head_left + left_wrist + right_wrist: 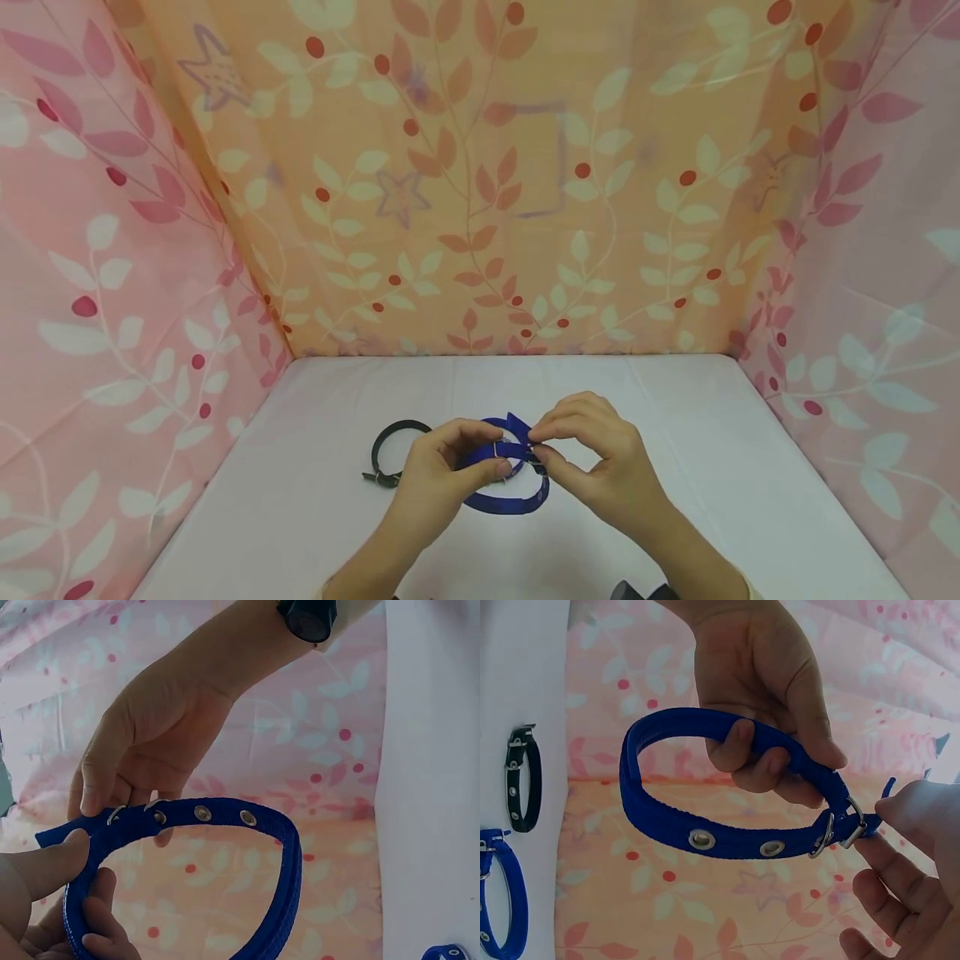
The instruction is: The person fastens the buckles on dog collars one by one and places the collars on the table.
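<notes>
Between both hands hangs a blue collar [671, 829], closed into a loop, with metal eyelets along its strap. My left hand [438, 471] grips the strap beside the metal buckle [855, 823], its fingers curled through the loop in the right wrist view. With thumb and fingertips my right hand [600, 437] pinches the strap's end just past the buckle. The short tip of the strap sticks up by the right thumb. A metal D-ring [823, 836] sits next to the buckle. The left wrist view shows the left hand [45, 885] close up and the right hand [161, 742] beyond it.
On the white table [315, 533] a black collar [380, 450] lies left of the hands. A second blue collar [514, 907] lies near it, partly hidden behind the hands in the head view. Patterned cloth walls [480, 250] enclose the table at the back and both sides.
</notes>
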The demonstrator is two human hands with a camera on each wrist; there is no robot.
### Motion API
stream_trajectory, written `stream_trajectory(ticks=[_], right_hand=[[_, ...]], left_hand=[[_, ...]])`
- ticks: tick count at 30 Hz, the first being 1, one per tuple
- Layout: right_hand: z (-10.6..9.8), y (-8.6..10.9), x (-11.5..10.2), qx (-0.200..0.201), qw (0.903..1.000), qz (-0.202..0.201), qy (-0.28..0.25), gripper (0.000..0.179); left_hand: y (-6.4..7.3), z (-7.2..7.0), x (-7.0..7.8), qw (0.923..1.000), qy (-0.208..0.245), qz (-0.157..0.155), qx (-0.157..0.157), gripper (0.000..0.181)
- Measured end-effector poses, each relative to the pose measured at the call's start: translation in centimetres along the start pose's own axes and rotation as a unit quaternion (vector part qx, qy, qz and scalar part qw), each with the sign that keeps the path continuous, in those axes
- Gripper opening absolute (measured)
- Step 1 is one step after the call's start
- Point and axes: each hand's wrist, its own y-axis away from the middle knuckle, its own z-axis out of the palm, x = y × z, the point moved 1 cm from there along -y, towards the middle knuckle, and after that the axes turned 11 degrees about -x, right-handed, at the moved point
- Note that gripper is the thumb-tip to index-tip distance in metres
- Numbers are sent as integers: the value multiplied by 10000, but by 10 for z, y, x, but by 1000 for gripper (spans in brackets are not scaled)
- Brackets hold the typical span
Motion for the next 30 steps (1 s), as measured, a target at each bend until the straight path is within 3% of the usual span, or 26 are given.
stream_trajectory(ticks=[5,9,15,21,24,30], right_hand=[[-1,0,-1,-38,9996,76,269,40],[-2,0,-1,-22,9995,-106,313,38],[-3,-3,-1,5,9978,-526,399,33],[-4,-4,-2,-122,9957,-647,657,33],[-4,-4,-3,-234,9946,-647,771,32],[-6,-1,-3,-481,9936,-513,879,32]], left_hand=[[2,1,2,9996,154,75,217,32],[4,3,3,9987,183,282,373,28],[6,5,2,9956,178,798,454,26],[6,7,0,9909,256,1271,360,26],[6,8,0,9907,260,1294,332,26],[7,8,1,9947,-13,971,340,24]])
